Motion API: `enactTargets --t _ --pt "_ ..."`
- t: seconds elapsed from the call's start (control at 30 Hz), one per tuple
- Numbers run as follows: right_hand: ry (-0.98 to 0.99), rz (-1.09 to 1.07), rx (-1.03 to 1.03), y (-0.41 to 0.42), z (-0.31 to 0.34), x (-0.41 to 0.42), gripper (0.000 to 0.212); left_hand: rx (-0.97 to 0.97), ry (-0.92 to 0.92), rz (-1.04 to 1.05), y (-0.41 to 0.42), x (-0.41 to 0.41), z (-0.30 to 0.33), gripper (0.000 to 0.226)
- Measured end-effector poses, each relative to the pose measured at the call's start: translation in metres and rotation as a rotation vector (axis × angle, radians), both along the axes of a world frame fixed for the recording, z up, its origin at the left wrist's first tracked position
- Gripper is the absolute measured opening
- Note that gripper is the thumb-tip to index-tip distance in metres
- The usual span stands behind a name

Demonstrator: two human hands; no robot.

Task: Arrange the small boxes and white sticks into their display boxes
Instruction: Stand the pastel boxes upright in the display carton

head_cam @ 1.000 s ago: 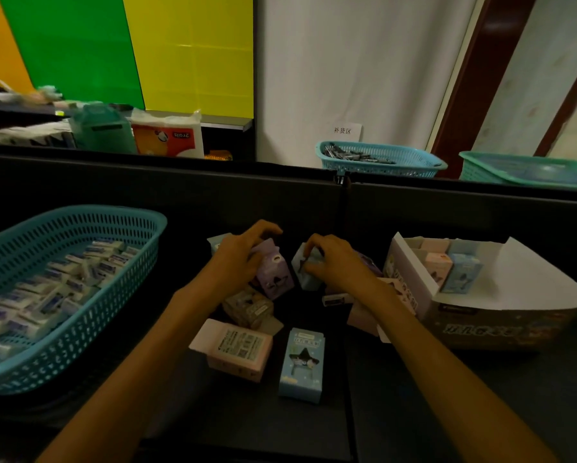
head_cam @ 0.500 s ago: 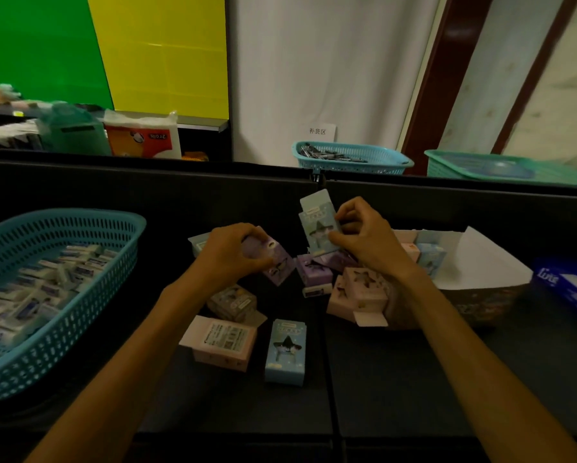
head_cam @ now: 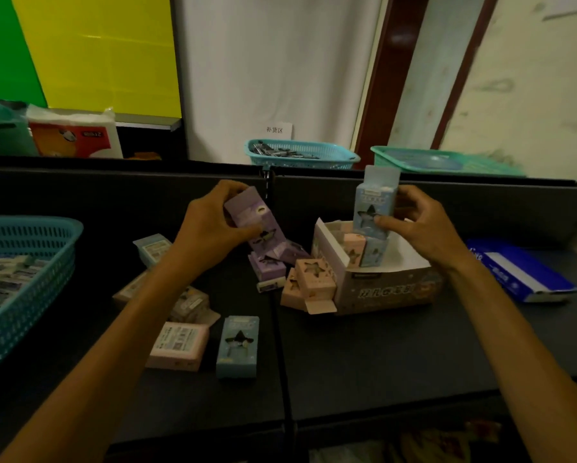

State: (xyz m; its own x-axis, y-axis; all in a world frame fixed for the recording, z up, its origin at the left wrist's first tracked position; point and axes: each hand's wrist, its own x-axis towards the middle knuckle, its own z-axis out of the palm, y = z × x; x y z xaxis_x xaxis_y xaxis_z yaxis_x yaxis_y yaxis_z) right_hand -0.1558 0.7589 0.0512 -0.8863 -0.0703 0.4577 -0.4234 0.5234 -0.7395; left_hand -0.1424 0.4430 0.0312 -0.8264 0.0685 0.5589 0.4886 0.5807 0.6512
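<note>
**Mia:** What do you see from the head camera?

**Ben:** Two hands over a black table (head_cam: 363, 355). The left hand (head_cam: 210, 228) has its fingers curled round a purple box (head_cam: 253, 215). The box is tilted and lifted off the table.

**Mia:** And the other hand?

**Ben:** The right hand (head_cam: 420, 225) pinches a light blue box (head_cam: 374, 208) with thumb and fingers. It holds the box upright, right above the display box (head_cam: 380, 289). The top flap of the blue box is open.

**Mia:** What is in the display box?

**Ben:** A pink box (head_cam: 353, 248) and another blue one stand inside, side by side. Its white lid is folded back.

**Mia:** Are there more small boxes?

**Ben:** Yes. Purple and pink ones lie in a heap just beside the display box. A pink box lying flat (head_cam: 178, 345) and a blue box lying flat (head_cam: 237, 345) are nearer to the person.

**Mia:** Where are the white sticks?

**Ben:** Lots of them lie in the blue basket (head_cam: 30, 295) on the left. One small white stick (head_cam: 271, 284) lies beside the heap.
</note>
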Motion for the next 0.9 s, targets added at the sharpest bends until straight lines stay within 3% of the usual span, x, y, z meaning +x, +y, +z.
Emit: enactTargets --t 0.1,0.37,0.63,0.9 --pt "-0.009 -0.049 -0.003 0.031 0.000 -0.005 0.043 -0.003 0.035 -0.050 0.021 -0.003 0.012 0.045" --pt "-0.062 -0.082 0.007 0.101 -0.005 -0.042 0.046 0.055 0.078 -0.108 0.104 -0.022 0.042 0.040" --pt "-0.121 0.066 0.026 0.155 -0.010 -0.089 0.065 -0.058 -0.042 -0.125 0.194 -0.074 0.041 0.039" --pt "-0.239 0.273 0.028 0.192 -0.017 -0.111 0.065 -0.101 -0.155 -0.086 0.242 -0.116 0.026 0.039"
